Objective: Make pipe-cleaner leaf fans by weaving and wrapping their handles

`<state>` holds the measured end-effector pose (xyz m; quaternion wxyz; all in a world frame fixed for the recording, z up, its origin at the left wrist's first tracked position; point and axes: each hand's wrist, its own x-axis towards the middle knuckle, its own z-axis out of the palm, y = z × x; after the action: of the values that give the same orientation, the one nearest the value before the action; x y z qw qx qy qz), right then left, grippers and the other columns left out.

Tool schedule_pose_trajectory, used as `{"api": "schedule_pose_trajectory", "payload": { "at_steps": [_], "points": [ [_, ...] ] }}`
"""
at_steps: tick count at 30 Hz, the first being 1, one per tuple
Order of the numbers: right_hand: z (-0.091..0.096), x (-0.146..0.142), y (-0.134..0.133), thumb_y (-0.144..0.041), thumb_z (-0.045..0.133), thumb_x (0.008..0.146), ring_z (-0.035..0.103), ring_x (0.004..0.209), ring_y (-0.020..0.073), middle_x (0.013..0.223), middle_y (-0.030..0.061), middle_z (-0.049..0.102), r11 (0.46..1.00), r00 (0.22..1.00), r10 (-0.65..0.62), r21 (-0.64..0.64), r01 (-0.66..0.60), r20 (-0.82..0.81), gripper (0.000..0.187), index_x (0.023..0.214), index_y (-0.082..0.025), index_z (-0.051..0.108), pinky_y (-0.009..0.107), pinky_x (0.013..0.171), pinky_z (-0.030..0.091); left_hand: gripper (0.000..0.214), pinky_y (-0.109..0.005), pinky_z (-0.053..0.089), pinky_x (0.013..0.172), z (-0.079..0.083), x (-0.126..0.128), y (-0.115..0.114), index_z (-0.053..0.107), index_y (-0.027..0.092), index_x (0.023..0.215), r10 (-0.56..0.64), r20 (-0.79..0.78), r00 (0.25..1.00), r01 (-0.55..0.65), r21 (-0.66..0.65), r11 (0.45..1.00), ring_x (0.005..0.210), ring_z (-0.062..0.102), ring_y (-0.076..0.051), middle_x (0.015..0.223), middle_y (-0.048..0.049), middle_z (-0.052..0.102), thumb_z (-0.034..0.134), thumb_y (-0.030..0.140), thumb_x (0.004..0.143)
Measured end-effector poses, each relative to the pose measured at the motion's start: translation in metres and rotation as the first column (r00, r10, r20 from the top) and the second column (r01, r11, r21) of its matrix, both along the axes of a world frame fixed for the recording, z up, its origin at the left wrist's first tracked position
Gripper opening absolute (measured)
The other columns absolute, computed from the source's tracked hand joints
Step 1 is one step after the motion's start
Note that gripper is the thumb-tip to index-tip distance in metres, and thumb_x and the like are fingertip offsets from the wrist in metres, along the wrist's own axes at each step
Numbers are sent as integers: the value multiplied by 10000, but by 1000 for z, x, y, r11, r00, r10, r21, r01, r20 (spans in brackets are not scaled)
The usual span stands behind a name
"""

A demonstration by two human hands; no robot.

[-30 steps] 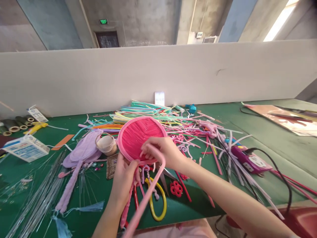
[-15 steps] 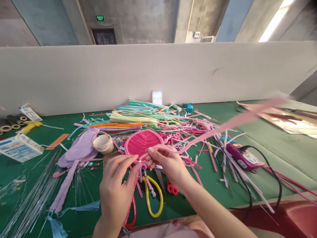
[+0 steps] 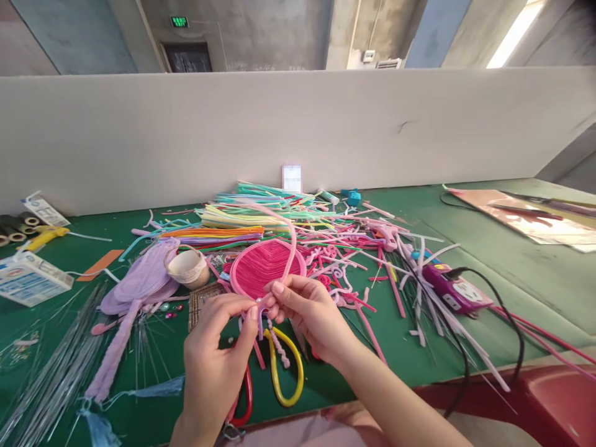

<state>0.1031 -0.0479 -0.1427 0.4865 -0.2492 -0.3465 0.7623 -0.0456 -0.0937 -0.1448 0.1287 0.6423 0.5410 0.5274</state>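
Left hand (image 3: 216,351) and right hand (image 3: 319,316) pinch a pink strip (image 3: 293,239) at the base of a magenta disc (image 3: 261,268).

The head view looks forward and down across the nearby table (image 3: 465,226) toward the partition (image 3: 298,124).

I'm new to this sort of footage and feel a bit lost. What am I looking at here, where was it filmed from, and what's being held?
There is no machine here: these are a person's bare hands, seen by a camera worn on that person's head, looking forward and down. The left hand is at the lower end of a rounded pink panel, steadying it; the fingers hide the exact hold. The right hand pinches a pale pink strip that curves upward. On the green table lie bundles of coloured stems, a lilac piece with a long handle, a small pot and a purple power strip. A lit screen stands at the back.
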Motion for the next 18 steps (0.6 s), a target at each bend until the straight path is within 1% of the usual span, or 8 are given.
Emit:
{"api": "schedule_pose_trajectory", "payload": {
  "at_steps": [2, 5, 7, 10, 12, 14, 16, 18],
  "points": [
    [-4, 0, 2, -382, 812, 735, 652, 596, 89, 683, 17, 711, 997, 998, -26, 74, 21, 64, 266, 730, -144, 692, 182, 593, 538, 83, -300, 497, 747, 1, -2, 4, 696, 242, 835, 29, -36, 999, -31, -76, 997, 780, 654, -204, 843, -25, 703, 645, 305, 852],
    [-11, -1, 6, -419, 795, 738, 650, 608, 107, 718, 20, 714, 986, 987, -71, 162, 47, 146, 279, 746, -155, 704, 215, 605, 548, 192, -287, 492, 646, 2, -5, 10, 697, 233, 796, 0, -27, 1000, -6, -221, 975, 687, 661, -195, 775, -16, 719, 625, 399, 862],
    [-15, -3, 7, -403, 825, 695, 637, 605, 110, 765, 21, 721, 972, 970, -145, 211, 102, 197, 266, 748, -165, 719, 220, 592, 541, 237, -283, 486, 616, 0, -6, 13, 691, 226, 788, 6, -32, 999, -13, -243, 970, 661, 660, -190, 758, -13, 722, 609, 433, 871],
    [-21, -7, 8, -357, 858, 646, 629, 616, 131, 731, 19, 715, 959, 927, -215, 246, 140, 309, 242, 762, -176, 745, 226, 580, 525, 258, -283, 487, 612, -6, -4, 17, 688, 218, 817, 40, -94, 995, -55, -165, 985, 656, 649, -183, 770, -16, 714, 581, 438, 897],
    [-24, -8, 7, -362, 835, 679, 634, 620, 143, 690, 20, 712, 953, 903, -245, 260, 157, 352, 216, 758, -181, 748, 231, 580, 518, 244, -279, 481, 602, -12, -2, 20, 676, 209, 817, 56, -169, 984, -71, -88, 994, 650, 630, -176, 767, -17, 699, 572, 407, 915],
    [-27, -8, 7, -374, 789, 739, 643, 621, 151, 688, 28, 719, 927, 870, -309, 327, 184, 384, 196, 751, -184, 745, 238, 586, 518, 219, -277, 472, 601, -16, 0, 20, 652, 196, 801, 80, -252, 964, -84, -3, 996, 652, 608, -174, 754, -19, 678, 572, 355, 927],
    [-30, -5, 6, -363, 741, 795, 656, 629, 161, 691, 34, 720, 874, 815, -389, 453, 179, 429, 175, 764, -190, 750, 248, 593, 523, 181, -278, 462, 615, -18, 3, 19, 623, 185, 793, 117, -322, 939, -94, 86, 992, 663, 586, -174, 738, -21, 653, 578, 292, 932],
    [-30, -1, 7, -324, 690, 846, 665, 640, 161, 708, 36, 720, 780, 749, -485, 611, 137, 451, 151, 791, -198, 752, 250, 606, 527, 131, -278, 455, 646, -18, 5, 17, 603, 176, 810, 151, -355, 923, -97, 163, 982, 691, 576, -172, 748, -25, 640, 583, 224, 930]
  ]
}}
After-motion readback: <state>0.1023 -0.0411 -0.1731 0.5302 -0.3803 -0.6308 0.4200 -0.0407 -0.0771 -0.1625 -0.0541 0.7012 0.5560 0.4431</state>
